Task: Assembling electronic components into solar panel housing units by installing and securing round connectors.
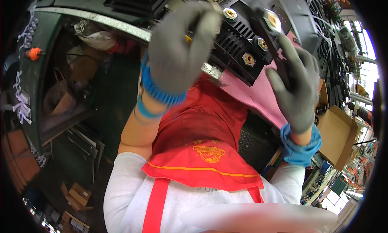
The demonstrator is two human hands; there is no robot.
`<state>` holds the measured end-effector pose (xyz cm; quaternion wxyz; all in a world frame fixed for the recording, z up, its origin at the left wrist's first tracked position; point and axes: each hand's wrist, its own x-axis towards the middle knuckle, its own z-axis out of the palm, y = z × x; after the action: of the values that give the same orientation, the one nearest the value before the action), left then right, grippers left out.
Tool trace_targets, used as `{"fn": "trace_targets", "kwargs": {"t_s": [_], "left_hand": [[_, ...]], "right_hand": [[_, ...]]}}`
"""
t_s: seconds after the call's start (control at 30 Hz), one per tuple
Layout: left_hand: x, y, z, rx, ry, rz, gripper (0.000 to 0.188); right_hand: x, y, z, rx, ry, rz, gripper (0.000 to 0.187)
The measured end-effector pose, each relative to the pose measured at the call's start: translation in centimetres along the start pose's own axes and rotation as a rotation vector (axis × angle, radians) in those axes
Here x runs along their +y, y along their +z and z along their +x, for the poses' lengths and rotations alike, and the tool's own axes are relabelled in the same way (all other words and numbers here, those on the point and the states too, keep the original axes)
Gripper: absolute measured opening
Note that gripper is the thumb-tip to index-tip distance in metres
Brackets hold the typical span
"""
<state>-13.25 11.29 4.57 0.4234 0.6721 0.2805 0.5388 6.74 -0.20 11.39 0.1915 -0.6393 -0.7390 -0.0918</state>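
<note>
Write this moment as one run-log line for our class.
left hand: gloved, blurred, grip unclear, beside slotted black part | right hand: gloved, holds black piece with brass-centred nut | nearby: pink sheet

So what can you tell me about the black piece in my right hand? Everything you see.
The black piece looks long and narrow, with a silvery hexagonal fitting near its upper end, brass-coloured at the centre. It slants from upper left to lower right, its lower part between the thumb and fingers of your right hand. It's blurred, so I can't tell its material.
</note>
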Motion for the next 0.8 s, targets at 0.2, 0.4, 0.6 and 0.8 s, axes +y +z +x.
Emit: {"fn": "trace_targets", "kwargs": {"t_s": [0.2, 0.4, 0.6, 0.8], "left_hand": [[-4.6, 0.4, 4.3, -0.016, -0.341, -0.036, 0.034], [-6.5, -0.5, 2.6, -0.287, -0.059, 0.014, 0.042], [-5.7, -0.8, 0.7, -0.064, -0.21, -0.14, 0.035], [-7.5, -4.4, -1.4, 0.401, -0.376, 0.937, 0.084]], "right_hand": [[-1.4, 3.1, 2.3, -0.154, 0.01, 0.008, 0.055], [-1.3, 2.8, 2.6, -0.296, -0.014, -0.012, 0.058], [-0.8, 1.8, 3.8, -0.334, -0.054, 0.111, 0.049], [0.1, 1.7, 4.8, -0.321, -0.089, 0.101, 0.038]]}}
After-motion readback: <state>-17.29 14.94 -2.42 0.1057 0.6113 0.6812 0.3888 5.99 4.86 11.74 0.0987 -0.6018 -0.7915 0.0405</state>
